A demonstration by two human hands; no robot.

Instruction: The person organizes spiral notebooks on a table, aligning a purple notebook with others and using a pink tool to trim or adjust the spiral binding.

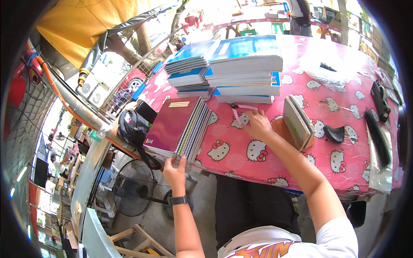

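Observation:
A stack of maroon-covered spiral notebooks (174, 122) lies at the table's left front, its coiled edges toward the right. My left hand (174, 172), with a dark watch on the wrist, is at the near corner of this stack; thumb and fingers grip a notebook's lower edge. Right of the stack, my right hand (259, 126) has its fingers closed around the handles of a pink-handled hand tool (236, 115), which looks like pliers. The tool's dark head points left, above the tablecloth. Part of its handles is hidden by my fingers.
Tall piles of blue-covered notebooks (245, 64) stand behind on the pink tablecloth (223, 167). To the right are a small upright book block (297, 120), a dark curved object (334, 134), a black brush (377, 139) and clear plastic (322, 66). A black bag (132, 127) and fan (134, 188) are left.

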